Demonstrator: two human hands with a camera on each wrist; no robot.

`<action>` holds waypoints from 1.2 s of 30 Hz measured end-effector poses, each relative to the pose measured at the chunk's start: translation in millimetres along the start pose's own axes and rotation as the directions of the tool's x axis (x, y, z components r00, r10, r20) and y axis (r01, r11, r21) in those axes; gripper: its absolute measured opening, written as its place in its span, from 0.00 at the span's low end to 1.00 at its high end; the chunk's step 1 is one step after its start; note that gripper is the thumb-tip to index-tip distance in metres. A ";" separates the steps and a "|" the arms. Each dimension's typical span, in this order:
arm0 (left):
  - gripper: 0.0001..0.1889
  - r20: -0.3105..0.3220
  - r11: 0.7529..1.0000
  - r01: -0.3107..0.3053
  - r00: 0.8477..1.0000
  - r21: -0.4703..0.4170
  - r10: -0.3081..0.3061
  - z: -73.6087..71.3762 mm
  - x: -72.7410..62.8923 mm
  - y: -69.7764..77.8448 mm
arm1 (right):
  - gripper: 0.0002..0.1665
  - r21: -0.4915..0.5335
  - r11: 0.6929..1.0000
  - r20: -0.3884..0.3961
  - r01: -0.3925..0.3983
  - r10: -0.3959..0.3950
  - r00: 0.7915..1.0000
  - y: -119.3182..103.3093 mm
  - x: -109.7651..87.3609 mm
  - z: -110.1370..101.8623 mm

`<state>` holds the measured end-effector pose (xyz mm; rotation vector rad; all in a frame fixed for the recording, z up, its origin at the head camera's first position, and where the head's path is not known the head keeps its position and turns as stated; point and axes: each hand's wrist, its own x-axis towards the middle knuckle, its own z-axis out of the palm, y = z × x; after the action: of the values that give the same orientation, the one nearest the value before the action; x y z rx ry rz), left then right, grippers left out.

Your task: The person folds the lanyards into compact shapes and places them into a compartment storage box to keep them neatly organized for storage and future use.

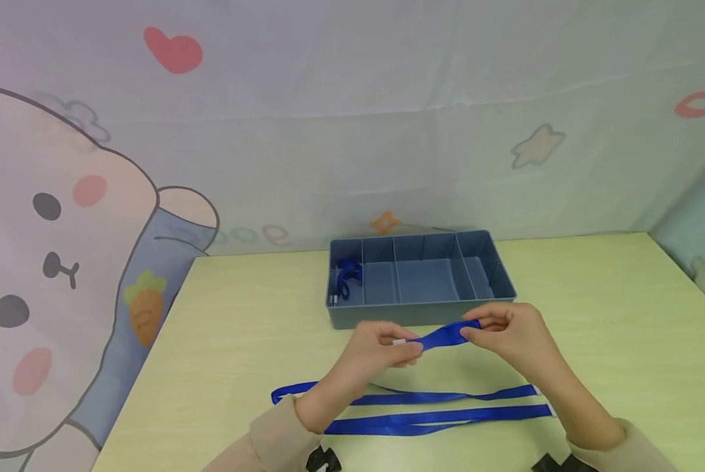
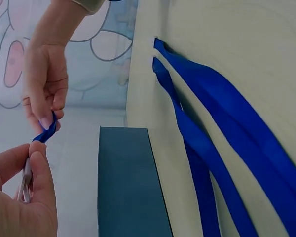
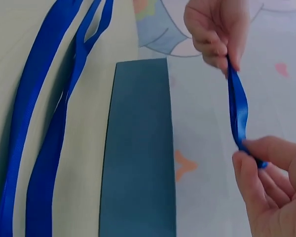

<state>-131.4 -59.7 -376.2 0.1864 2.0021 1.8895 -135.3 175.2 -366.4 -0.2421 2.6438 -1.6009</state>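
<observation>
A folded blue lanyard (image 1: pixel 443 335) is stretched between both hands, just in front of the box and above the table. My left hand (image 1: pixel 376 347) pinches its end, where a pale clip (image 2: pixel 25 182) shows between the fingers in the left wrist view. At the other end, my right hand (image 1: pixel 508 334) pinches the folded strap between thumb and fingers; in the right wrist view a short bit of blue strap (image 3: pixel 261 163) pokes out past the fingertips. Two more blue lanyards lie stretched out below the hands, a farther one (image 1: pixel 435 397) and a nearer one (image 1: pixel 446 417).
A grey-blue divided box (image 1: pixel 405 316) stands at the back of the pale yellow table (image 1: pixel 240 314). Its leftmost compartment holds a bundled blue lanyard (image 1: pixel 347 275). Behind the table hangs a printed cloth (image 1: pixel 328 131) with cartoon figures.
</observation>
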 end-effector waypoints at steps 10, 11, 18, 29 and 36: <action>0.12 -0.038 0.997 -0.022 0.999 -0.070 0.020 11.1 3.9 -2.7 | 0.11 -0.295 0.917 -0.270 0.267 -0.349 0.898 -17.9 -10.5 23.9; 0.12 -0.041 0.997 -0.024 0.999 -0.077 0.020 12.3 3.9 -2.2 | 0.11 -0.300 0.913 -0.272 0.275 -0.358 0.893 -19.1 -11.2 25.3; 0.12 -0.058 0.994 -0.046 0.997 -0.096 0.041 17.3 3.9 2.4 | 0.08 -0.161 0.959 -0.186 0.232 -0.260 0.947 -24.5 -13.3 28.2; 0.11 -0.054 0.992 -0.074 0.996 -0.106 0.069 21.4 2.2 6.8 | 0.17 0.170 0.985 0.083 0.039 -0.054 0.995 -19.3 -8.9 18.2; 0.11 -0.091 0.993 -0.085 0.993 -0.085 0.077 20.1 1.1 10.0 | 0.19 0.336 0.941 0.189 0.040 -0.109 0.976 -15.2 -6.8 12.7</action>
<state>-126.7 -39.7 -367.0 0.1654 1.9889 2.0662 -125.5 158.2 -359.2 -0.4689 2.1964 -1.8940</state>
